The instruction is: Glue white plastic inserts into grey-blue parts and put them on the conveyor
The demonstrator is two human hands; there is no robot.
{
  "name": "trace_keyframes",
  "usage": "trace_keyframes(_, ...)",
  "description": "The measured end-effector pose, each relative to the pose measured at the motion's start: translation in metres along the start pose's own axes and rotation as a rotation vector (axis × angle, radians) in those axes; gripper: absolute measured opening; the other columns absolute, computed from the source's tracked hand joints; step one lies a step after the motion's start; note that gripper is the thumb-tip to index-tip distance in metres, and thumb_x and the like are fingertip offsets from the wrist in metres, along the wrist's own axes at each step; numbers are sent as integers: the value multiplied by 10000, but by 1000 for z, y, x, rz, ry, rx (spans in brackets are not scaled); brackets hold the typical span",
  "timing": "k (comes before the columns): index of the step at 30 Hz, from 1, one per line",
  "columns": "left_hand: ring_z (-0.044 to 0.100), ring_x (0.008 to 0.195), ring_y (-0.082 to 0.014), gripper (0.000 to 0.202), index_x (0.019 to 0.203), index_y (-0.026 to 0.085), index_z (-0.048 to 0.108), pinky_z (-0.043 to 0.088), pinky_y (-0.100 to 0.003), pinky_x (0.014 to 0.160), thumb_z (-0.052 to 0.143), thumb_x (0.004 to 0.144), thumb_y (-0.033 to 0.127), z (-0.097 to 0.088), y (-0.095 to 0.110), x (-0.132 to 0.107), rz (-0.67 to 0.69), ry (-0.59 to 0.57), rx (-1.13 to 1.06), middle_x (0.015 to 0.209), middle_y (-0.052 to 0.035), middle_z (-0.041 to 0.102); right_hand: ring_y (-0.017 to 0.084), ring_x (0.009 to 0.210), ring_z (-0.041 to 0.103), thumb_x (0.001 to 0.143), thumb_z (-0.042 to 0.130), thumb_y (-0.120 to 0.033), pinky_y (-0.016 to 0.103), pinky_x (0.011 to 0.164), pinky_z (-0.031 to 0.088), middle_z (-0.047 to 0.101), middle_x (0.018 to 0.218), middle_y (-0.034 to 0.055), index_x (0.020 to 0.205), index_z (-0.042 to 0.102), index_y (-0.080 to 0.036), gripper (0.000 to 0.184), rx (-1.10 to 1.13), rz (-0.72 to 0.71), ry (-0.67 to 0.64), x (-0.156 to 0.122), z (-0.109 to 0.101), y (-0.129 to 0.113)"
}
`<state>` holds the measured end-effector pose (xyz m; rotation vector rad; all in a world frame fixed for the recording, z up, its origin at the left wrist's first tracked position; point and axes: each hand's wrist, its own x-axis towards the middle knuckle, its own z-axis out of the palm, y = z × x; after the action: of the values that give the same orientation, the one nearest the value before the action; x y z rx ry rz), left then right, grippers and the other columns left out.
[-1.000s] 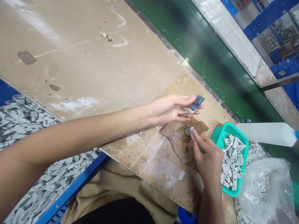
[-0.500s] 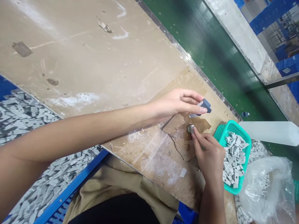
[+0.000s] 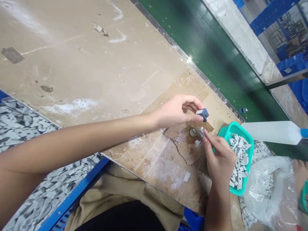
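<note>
my left hand (image 3: 176, 112) pinches the blue block (image 3: 202, 113) above the disc (image 3: 192, 132), tips only for a clear view. right hand (image 3: 221, 158) grips a grey chip (image 3: 201, 130) beside it

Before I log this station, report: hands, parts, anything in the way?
Left hand pinches dark block near round disc. Right hand pinches small grey piece beside disc. Green basket close by.

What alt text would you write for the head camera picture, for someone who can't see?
A person's left hand pinches a small dark block above a bench, while the right hand holds a small grey piece beside a round metal disc. A green basket of grey pieces sits right of them.
</note>
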<state>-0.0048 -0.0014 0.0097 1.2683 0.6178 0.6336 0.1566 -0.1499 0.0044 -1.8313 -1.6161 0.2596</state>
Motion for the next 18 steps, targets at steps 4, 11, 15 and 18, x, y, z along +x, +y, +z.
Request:
trace_keyframes(4,649,876,-148,167,849,145,612,487,-317,883,733,736,159,6,1,-6,15,-15,142,883,-30,699,144,780,653,929,613,-243,292,716,533,720,913,39,1129,740,-256,238,64,71,86,-1,-3,2)
trace_keyframes(11,599,905,-174,182,822,159,667,446,-336,879,786,694,208,3,5,-4,44,48,373,931,-35,671,137,817,659,920,618,-187,276,722,539,718,924,24,1166,721,-292,286,57,7,101,-1,-3,1)
trace_keyframes(15,579,874,-165,145,841,162,652,428,-325,864,743,733,199,1,7,-3,57,52,420,919,-24,660,124,787,653,920,607,-152,259,705,535,711,902,13,1169,719,-300,311,43,-26,59,-2,-3,1)
trace_keyframes(18,571,825,-150,119,868,165,612,423,-310,832,686,780,194,1,5,-3,48,50,414,910,-14,663,137,789,661,930,585,-166,270,695,546,712,913,25,1163,724,-294,300,26,-17,29,-2,-3,1)
